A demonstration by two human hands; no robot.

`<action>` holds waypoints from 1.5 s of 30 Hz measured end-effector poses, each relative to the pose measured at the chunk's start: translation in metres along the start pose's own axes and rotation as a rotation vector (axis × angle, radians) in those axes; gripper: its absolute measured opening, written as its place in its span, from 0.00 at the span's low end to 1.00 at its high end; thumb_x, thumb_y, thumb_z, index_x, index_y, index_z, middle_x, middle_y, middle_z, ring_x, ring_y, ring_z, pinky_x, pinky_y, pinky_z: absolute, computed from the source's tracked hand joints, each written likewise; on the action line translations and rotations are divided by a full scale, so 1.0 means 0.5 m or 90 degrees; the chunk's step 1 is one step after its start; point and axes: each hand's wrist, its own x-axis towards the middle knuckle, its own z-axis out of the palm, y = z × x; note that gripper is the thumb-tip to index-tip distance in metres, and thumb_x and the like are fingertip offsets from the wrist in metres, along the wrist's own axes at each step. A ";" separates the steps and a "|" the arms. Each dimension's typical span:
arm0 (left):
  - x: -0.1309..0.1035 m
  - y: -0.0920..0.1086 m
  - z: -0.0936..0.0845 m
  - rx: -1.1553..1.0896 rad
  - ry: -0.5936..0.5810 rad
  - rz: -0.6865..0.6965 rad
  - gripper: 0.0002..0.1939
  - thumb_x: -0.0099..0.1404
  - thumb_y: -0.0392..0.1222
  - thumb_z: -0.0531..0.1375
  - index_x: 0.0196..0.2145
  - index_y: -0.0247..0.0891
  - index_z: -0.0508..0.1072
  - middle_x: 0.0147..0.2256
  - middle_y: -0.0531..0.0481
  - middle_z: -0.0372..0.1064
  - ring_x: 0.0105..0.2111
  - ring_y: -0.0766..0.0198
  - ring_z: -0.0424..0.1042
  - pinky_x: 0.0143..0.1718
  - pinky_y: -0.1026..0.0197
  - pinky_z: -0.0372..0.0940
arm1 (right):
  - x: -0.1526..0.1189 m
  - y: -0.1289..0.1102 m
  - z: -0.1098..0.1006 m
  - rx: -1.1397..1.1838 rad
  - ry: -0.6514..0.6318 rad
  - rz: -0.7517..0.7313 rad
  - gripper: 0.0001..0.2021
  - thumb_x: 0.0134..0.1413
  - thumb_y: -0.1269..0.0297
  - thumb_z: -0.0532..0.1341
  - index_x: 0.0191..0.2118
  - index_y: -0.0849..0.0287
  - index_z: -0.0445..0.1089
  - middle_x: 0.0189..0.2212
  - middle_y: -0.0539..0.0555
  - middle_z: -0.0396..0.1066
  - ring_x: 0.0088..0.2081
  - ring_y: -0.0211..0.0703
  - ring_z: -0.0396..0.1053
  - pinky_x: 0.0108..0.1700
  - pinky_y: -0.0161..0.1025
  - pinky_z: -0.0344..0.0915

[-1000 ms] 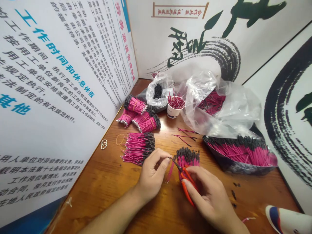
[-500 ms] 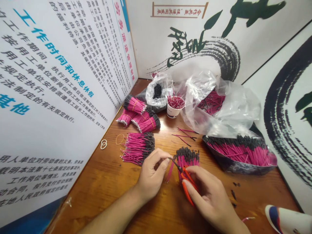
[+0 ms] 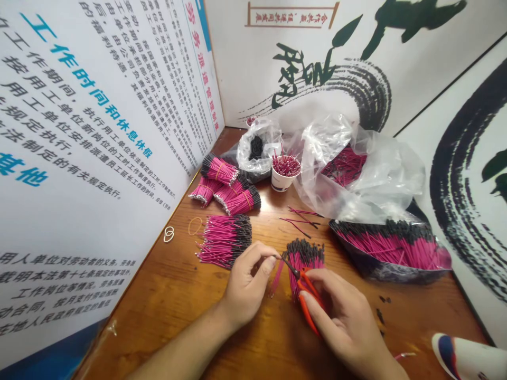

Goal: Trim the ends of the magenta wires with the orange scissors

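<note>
Between your hands, your left hand [image 3: 247, 285] pinches one thin, bendy pink wire [image 3: 278, 273] while your right hand [image 3: 343, 322] grips orange snips [image 3: 307, 295]; hold near its black tip.

So the surface was a wooden table [image 3: 174, 295]. Loose pile of pink wires [image 3: 224, 240] sat around 10 o'clock from the middle, with tied bundles [image 3: 225, 187] further off the same way. Two rubber bands [image 3: 169, 234] lay at 9, by the wall. A paper cup [image 3: 283, 177] stood at 12, clear plastic bags [image 3: 356, 174] at 1, and a black tray of wires [image 3: 390, 250] at 3.
</note>
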 end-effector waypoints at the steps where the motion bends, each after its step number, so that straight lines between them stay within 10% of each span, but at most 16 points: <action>1: 0.000 0.000 0.000 -0.001 0.000 0.001 0.10 0.72 0.41 0.55 0.36 0.37 0.73 0.31 0.51 0.66 0.32 0.65 0.64 0.35 0.64 0.60 | 0.000 0.000 0.001 -0.001 -0.005 0.003 0.06 0.61 0.64 0.60 0.43 0.56 0.69 0.29 0.51 0.74 0.27 0.41 0.71 0.30 0.36 0.67; 45: 0.001 0.005 -0.002 0.019 -0.019 0.014 0.11 0.72 0.39 0.53 0.34 0.35 0.73 0.30 0.52 0.66 0.32 0.67 0.65 0.35 0.65 0.59 | -0.004 0.000 0.002 0.057 -0.057 0.055 0.05 0.63 0.63 0.58 0.42 0.56 0.69 0.30 0.51 0.73 0.29 0.41 0.70 0.32 0.36 0.66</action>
